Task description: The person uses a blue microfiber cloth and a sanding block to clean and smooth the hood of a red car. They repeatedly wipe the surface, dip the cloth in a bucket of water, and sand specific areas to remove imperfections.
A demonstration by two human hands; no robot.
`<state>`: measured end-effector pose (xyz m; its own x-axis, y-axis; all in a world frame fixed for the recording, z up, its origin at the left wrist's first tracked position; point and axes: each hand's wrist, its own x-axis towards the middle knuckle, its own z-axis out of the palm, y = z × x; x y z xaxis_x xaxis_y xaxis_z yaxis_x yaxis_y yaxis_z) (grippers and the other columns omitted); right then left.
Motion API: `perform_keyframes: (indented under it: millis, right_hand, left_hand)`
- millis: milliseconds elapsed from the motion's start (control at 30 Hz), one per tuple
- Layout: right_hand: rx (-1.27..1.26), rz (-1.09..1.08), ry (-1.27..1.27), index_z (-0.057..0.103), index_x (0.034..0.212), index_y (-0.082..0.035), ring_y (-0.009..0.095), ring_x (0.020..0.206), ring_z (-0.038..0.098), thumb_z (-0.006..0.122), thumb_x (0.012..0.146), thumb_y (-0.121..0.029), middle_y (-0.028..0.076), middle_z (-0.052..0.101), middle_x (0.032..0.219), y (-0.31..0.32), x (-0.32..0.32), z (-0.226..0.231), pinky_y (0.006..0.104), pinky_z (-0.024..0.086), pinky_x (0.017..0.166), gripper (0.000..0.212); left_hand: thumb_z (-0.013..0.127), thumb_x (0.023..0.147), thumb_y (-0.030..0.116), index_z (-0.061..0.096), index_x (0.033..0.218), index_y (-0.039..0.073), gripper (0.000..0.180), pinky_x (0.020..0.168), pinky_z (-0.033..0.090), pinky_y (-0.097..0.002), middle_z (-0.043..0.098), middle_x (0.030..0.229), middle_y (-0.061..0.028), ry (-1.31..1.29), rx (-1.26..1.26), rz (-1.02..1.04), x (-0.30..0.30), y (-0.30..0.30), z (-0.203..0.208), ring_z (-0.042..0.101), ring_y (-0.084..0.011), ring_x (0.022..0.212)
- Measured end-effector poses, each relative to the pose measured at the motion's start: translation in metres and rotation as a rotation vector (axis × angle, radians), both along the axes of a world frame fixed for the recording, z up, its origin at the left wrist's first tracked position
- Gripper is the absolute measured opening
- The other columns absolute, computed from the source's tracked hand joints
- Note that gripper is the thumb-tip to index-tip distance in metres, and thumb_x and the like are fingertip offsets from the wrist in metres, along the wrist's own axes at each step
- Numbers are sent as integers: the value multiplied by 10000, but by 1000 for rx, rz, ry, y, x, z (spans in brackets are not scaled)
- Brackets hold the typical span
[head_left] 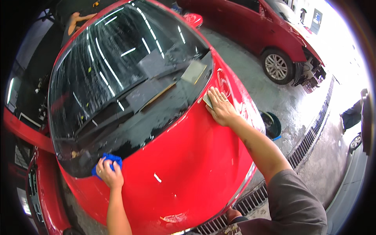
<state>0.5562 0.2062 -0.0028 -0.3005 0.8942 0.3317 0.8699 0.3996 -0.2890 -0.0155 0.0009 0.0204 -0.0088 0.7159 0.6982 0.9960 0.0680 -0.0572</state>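
Observation:
My left hand (111, 174) is closed on a crumpled blue cloth (112, 158), resting where the red car's bonnet (176, 168) meets the dark base of the windscreen. Over at the far right corner of the bonnet, my right hand (222, 107) presses a small grey-green sanding sheet (207, 101) against the red paint. The fingers lie nearly flat over it, and most of it is hidden. Grey sheets of sandpaper (145, 95) and a paler sheet (194, 72) lie on the wet windscreen (113, 51) by the wipers.
Another red car (250, 27) with its front stripped stands at the far right. A dark bucket (271, 124) sits on the wet floor beside the bonnet. A drain grate (313, 129) crosses the floor. Another person (74, 22) leans at the car's far left side.

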Motion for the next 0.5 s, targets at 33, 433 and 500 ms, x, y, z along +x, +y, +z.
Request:
perform_keyframes:
  millis: [33,433,500]
  right_hand:
    - [-42,-21,24,340,1710,61,428,1709,246,484,1181,-451,288,300,1810,-26,-31,-4,530,204,1407,751]
    - [-38,29,-122,308,1715,89,406,1727,227,487,1108,-291,289,279,1826,-244,-395,2,534,171,1410,739]
    - [-79,96,-97,302,1722,89,391,1733,215,458,1095,-276,276,293,1827,-259,-427,7,517,142,1418,742]
  left_hand:
    - [734,1010,270,658,1067,84,209,1169,422,-626,663,1363,-187,8,-13,5,-6,-8,-7,599,-449,1342]
    - [837,968,423,643,956,171,318,1158,393,-614,669,1228,-86,-228,72,-275,-22,-6,-12,602,-357,1308]
    - [845,960,377,636,954,165,298,1138,404,-586,671,1211,-90,-237,56,-347,-44,-18,-8,605,-357,1292]
